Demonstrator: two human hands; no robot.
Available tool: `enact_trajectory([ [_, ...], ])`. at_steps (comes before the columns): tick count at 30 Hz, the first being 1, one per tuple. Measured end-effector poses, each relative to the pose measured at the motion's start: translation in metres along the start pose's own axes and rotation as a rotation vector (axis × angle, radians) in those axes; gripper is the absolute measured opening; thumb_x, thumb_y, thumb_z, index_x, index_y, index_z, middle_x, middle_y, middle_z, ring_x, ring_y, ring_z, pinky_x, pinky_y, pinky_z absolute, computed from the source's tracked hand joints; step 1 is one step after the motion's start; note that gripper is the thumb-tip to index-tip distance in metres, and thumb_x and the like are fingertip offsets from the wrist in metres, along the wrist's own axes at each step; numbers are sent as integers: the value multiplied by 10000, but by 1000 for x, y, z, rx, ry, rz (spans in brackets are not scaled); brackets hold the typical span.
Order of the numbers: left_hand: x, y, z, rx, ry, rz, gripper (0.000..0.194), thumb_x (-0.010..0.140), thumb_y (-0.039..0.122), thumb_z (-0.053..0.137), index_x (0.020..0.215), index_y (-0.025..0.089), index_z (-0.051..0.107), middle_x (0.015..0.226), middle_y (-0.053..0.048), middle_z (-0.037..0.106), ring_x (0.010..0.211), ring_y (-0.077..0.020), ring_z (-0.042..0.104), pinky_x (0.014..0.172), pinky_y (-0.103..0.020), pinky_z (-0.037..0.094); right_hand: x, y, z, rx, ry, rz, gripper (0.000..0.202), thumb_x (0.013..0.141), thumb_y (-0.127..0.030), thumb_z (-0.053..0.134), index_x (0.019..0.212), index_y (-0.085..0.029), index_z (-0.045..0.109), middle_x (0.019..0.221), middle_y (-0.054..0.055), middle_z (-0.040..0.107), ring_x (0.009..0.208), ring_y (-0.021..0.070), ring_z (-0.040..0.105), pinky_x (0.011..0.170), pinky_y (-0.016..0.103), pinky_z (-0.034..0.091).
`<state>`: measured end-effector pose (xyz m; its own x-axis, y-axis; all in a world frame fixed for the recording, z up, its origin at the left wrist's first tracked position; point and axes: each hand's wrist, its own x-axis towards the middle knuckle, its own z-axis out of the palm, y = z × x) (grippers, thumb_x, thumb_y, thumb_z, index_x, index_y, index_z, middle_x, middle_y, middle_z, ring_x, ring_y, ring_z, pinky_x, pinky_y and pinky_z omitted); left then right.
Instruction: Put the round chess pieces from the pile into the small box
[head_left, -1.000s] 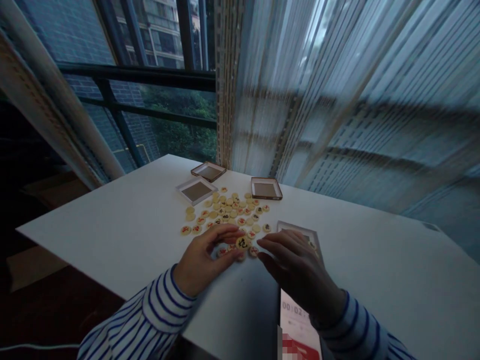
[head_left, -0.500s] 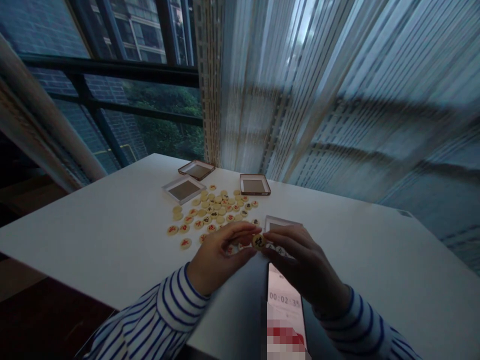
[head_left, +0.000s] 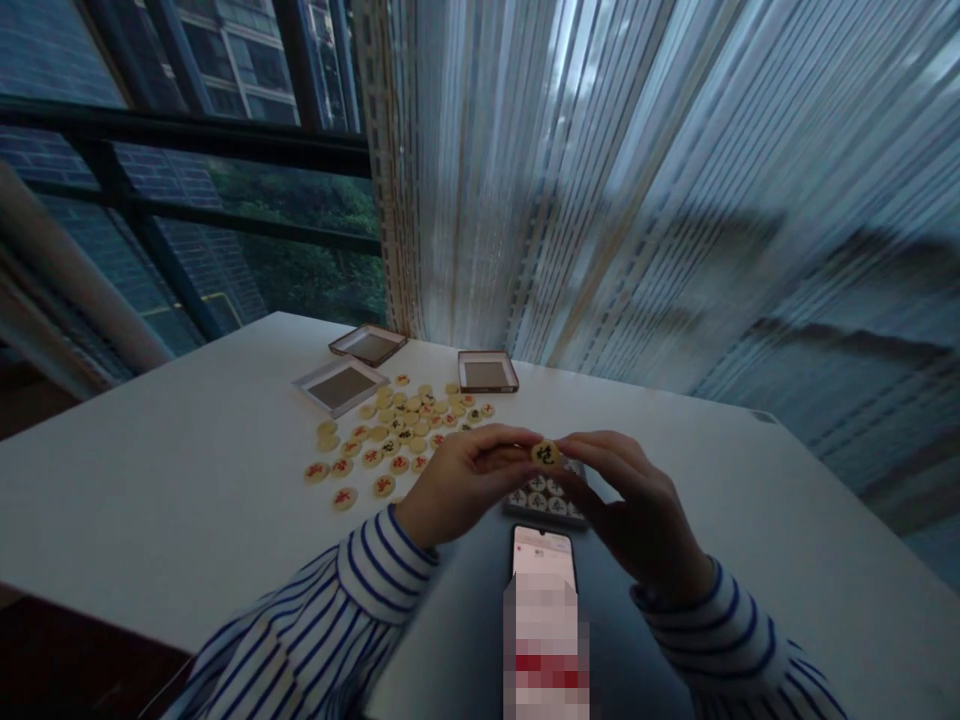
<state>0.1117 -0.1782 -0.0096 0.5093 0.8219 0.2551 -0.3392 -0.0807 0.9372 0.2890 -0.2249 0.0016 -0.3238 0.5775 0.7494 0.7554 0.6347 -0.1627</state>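
A round Chinese chess piece (head_left: 546,455) with a black character is pinched between my two hands, its face turned toward me. My left hand (head_left: 469,480) grips its left side with the fingers closed. On the opposite side, my right hand (head_left: 637,500) holds it between thumb and fingers. Just below the hands is a box (head_left: 551,518) with several white-looking pieces in rows, partly hidden by my right hand. Many loose Chinese chess pieces (head_left: 390,430), some red-lettered, some black, some blank side up, lie spread to the left.
Three shallow open boxes stand toward the back: a brown one (head_left: 368,346), a pale one (head_left: 340,386) and another brown one (head_left: 488,372). A phone (head_left: 544,560) lies near me on the white table (head_left: 187,480). String curtains (head_left: 600,200) hang beyond the table's far edge.
My view has shifted, so the table and boxes appear further left. Both hands still hold the piece, and the box with rows of pieces under them shows more.
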Motion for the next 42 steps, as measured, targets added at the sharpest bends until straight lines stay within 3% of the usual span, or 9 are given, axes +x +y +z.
enact_trajectory([
  [10,15,-20,3,-89,28,-59,278,614,220,763,868,152,674,857,-42,728,811,-179,681,823,-351,528,-7,17,4,-9,-54,45,255,837,-233,566,1089,-202,551,976,85,654,899,193,608,761,384,511],
  [25,23,-35,-8,-186,109,-103,319,574,247,798,839,133,660,825,-51,733,782,-176,685,798,-347,537,18,32,8,37,-204,-53,235,840,-309,571,1037,-181,562,914,70,681,835,171,625,736,350,485],
  [32,22,-40,-11,-60,105,-68,303,651,252,742,918,140,653,902,-68,724,839,-180,670,820,-350,524,20,43,9,-14,-282,-27,212,814,-304,603,992,-191,581,916,63,676,860,182,618,779,377,453],
  [39,23,-39,-14,140,302,-61,294,679,287,675,925,134,623,880,-69,700,748,-159,649,723,-310,527,6,67,21,-82,-345,106,200,786,-317,623,957,-213,610,1124,101,603,1038,240,551,861,467,439],
  [42,23,-39,-16,223,326,-70,260,699,305,644,901,142,626,812,-47,693,723,-160,641,686,-299,522,1,73,27,-94,-389,144,174,777,-326,629,918,-225,628,1180,106,563,1106,263,505,884,494,427],
])
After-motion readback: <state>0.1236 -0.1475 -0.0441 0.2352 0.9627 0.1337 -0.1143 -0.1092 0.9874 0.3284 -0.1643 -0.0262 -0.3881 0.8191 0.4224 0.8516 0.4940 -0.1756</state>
